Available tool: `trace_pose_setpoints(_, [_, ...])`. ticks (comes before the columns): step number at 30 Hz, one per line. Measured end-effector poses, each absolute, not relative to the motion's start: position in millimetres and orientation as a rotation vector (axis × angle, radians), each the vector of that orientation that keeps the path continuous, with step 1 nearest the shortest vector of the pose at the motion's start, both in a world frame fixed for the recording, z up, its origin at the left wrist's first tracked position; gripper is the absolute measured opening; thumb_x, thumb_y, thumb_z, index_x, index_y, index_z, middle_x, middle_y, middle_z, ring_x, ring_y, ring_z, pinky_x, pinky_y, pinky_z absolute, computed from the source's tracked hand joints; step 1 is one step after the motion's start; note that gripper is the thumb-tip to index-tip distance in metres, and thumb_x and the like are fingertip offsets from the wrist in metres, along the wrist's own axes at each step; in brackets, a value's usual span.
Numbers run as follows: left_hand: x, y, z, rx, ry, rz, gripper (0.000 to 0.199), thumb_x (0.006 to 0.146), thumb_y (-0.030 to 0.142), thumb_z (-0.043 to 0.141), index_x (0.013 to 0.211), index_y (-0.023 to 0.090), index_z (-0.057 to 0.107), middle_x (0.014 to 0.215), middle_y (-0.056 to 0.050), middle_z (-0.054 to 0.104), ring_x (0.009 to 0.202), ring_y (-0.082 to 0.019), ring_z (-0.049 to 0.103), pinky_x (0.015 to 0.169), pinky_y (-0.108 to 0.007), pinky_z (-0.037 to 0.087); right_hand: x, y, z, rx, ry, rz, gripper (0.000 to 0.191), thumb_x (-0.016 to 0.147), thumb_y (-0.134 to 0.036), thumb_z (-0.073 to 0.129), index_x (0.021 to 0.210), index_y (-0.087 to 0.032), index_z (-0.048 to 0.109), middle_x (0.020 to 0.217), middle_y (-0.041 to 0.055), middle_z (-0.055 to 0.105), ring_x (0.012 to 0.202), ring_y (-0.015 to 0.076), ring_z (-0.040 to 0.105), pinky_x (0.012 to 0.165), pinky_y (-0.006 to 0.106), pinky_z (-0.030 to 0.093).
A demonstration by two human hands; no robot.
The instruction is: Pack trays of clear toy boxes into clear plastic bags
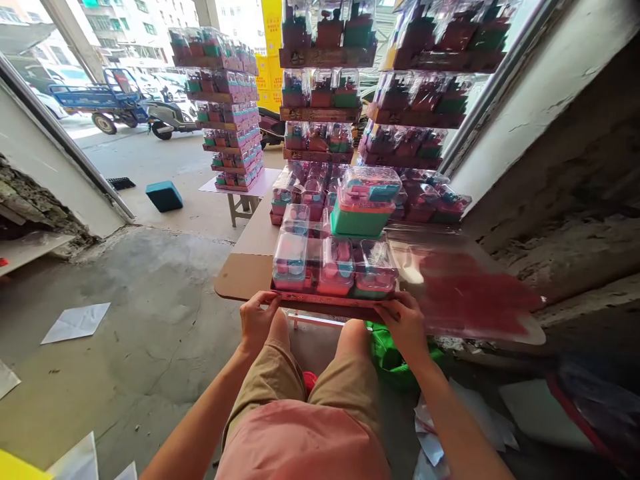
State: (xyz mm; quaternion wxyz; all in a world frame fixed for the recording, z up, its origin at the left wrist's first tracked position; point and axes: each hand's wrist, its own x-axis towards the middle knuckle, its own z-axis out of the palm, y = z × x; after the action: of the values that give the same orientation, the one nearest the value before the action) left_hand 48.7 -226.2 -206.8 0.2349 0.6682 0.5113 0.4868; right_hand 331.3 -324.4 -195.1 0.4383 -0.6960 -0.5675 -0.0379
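Note:
A low reddish cardboard tray (pixel 327 300) lies near the front edge of the table, holding small pink, teal and green boxes (pixel 336 270) under clear plastic covers. My left hand (pixel 259 321) pinches the tray's front left corner. At the front right corner, my right hand (pixel 406 327) has its fingers closed on the same edge. A larger green box (pixel 361 217) with an orange rim and a clear-covered top sits raised over the rear of the tray; what supports it is hidden.
Behind stand tall stacks of filled trays (pixel 320 113), with another stack (pixel 233 120) on a separate small table. Clear plastic film (pixel 450 280) covers the table's right side. Below are a green bag (pixel 393 357) and loose papers (pixel 75 323). A blue stool-like block (pixel 164 197) rests on the floor.

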Motion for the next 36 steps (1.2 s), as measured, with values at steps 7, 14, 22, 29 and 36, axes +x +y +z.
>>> trace_pose_setpoints(7, [50.0,-225.8,-206.3,1.843,1.439,1.312,0.02,0.076,0.036,0.058,0.068,0.018,0.064,0.065,-0.002,0.068,0.058,-0.015,0.061,0.059,-0.024,0.046,332.8,-322.2,-199.3,-1.728,-1.405,-0.121,0.043,0.078,-0.056,0.05,0.063,-0.02,0.066,0.081,0.0082,0.059,0.079,0.0222,0.052,0.07,0.037,0.044])
trace_pose_setpoints(14, [52.4,-226.6,-210.7,1.869,1.477,1.333,0.019,0.077,0.033,0.057,0.069,0.018,0.064,0.066,-0.002,0.067,0.062,-0.017,0.062,0.064,-0.027,0.045,331.5,-322.3,-197.3,-1.747,-1.416,-0.142,0.043,0.078,-0.057,0.049,0.061,-0.02,0.065,0.08,0.008,0.058,0.08,0.0222,0.052,0.071,0.037,0.044])
trace_pose_setpoints(22, [52.8,-228.0,-210.5,1.906,1.506,1.343,0.018,0.078,0.033,0.057,0.069,0.018,0.064,0.065,-0.002,0.067,0.063,-0.017,0.062,0.068,-0.029,0.043,330.8,-322.1,-198.2,-1.754,-1.428,-0.193,0.046,0.079,-0.058,0.048,0.061,-0.019,0.066,0.081,0.0092,0.058,0.079,0.0223,0.051,0.068,0.037,0.044])
trace_pose_setpoints(29, [55.2,-229.9,-210.9,1.98,1.537,1.352,0.016,0.08,0.029,0.057,0.069,0.019,0.062,0.065,-0.002,0.065,0.064,-0.018,0.061,0.072,-0.031,0.042,329.7,-321.8,-198.9,-1.763,-1.417,-0.203,0.044,0.079,-0.057,0.047,0.061,-0.02,0.064,0.082,0.0093,0.059,0.079,0.023,0.052,0.069,0.036,0.044])
trace_pose_setpoints(36, [56.3,-225.8,-220.5,2.024,1.498,1.47,0.015,0.081,0.028,0.056,0.068,0.02,0.056,0.075,-0.002,0.058,0.071,-0.018,0.059,0.07,-0.031,0.045,333.3,-321.2,-203.6,-1.72,-1.499,-0.338,0.046,0.083,-0.056,0.043,0.06,-0.02,0.062,0.078,0.0092,0.06,0.075,0.0224,0.051,0.066,0.035,0.043])
